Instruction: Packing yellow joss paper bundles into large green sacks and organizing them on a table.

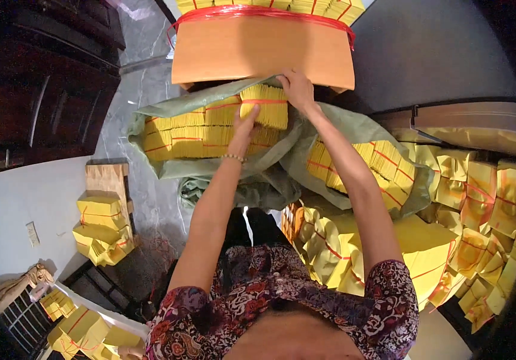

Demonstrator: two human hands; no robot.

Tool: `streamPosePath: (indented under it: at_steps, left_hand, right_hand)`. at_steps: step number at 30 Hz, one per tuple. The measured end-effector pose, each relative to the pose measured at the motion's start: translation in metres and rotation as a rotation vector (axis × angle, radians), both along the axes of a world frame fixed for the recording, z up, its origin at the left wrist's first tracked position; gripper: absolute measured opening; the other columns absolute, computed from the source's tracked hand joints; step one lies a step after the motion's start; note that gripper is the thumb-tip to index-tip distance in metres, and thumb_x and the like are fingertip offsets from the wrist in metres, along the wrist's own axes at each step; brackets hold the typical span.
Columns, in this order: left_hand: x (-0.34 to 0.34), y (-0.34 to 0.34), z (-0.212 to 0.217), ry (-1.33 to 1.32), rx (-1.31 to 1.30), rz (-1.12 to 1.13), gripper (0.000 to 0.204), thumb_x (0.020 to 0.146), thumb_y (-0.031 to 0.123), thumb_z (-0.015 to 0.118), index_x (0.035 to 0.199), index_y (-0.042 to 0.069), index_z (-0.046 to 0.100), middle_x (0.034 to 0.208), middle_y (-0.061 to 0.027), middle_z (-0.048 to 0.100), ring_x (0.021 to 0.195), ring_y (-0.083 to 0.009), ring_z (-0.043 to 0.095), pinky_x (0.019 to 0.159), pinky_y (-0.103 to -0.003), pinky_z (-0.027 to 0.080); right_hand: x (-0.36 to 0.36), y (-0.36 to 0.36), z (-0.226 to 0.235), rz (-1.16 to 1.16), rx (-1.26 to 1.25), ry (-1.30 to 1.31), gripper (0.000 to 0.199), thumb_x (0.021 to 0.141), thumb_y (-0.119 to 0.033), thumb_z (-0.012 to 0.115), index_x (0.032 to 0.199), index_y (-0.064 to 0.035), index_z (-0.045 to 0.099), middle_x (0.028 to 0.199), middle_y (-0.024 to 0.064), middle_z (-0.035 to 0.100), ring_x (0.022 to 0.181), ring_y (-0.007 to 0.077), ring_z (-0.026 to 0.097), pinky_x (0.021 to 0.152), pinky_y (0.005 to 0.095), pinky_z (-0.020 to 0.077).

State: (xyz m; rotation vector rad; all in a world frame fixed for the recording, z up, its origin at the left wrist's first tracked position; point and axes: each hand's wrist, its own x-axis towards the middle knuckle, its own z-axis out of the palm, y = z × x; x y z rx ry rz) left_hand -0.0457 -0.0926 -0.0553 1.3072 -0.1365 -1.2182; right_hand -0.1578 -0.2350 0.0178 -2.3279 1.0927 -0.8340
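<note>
A green woven sack (150,113) lies open ahead of me, packed with rows of yellow paper bundles (180,133) tied with red string. My left hand (245,127), with a beaded bracelet at its wrist, grips one yellow bundle (270,108) at the sack's right end. That bundle stands higher than those around it. Some of the fingers on it are hidden. My right hand (297,91) pinches the sack's far rim just beyond the same bundle. Under my right forearm, a second green sack (354,123) holds more tied yellow bundles (384,165).
Beyond the sacks stands an orange-brown table (264,54) with red string (258,10) and yellow bundles along its far side. Loose yellow paper stacks (423,240) pile up at the right. A wooden stool (107,177) and more stacks (99,219) are at the left, near dark doors (48,90).
</note>
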Motion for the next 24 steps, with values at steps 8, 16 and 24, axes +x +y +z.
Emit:
streamPosePath:
  at_steps: [8,16,24]
  left_hand:
    - [0.005,0.022,0.008,0.146,0.038,-0.074,0.086,0.08,0.038,0.072,0.143,0.015,0.018,0.133,-0.0135,0.043,0.112,-0.0329,0.05,0.081,-0.048,0.051]
    - [-0.035,0.011,-0.009,0.835,-0.285,-0.032,0.075,0.078,0.05,0.069,0.135,0.014,0.037,0.137,-0.01,0.04,0.127,-0.0309,0.036,0.104,-0.057,0.027]
    - [-0.055,-0.018,-0.009,0.776,-0.234,0.067,0.065,0.083,0.038,0.069,0.133,0.011,0.038,0.133,-0.0122,0.041,0.123,-0.0294,0.038,0.106,-0.052,0.029]
  right_hand:
    - [-0.015,0.004,0.018,-0.077,0.193,0.071,0.04,0.077,-0.036,0.068,0.098,-0.0037,0.06,0.098,0.0158,0.061,0.091,0.0361,0.059,0.075,0.0436,0.048]
    - [-0.053,0.023,0.016,-0.008,0.393,0.682,0.048,0.077,-0.042,0.066,0.103,-0.0025,0.063,0.101,0.0196,0.064,0.099,0.036,0.06,0.082,0.0431,0.0487]
    - [-0.079,0.021,0.003,-0.074,0.299,0.552,0.025,0.086,-0.026,0.057,0.103,-0.0081,0.063,0.096,0.0204,0.064,0.095,0.0377,0.06,0.08,0.0461,0.0479]
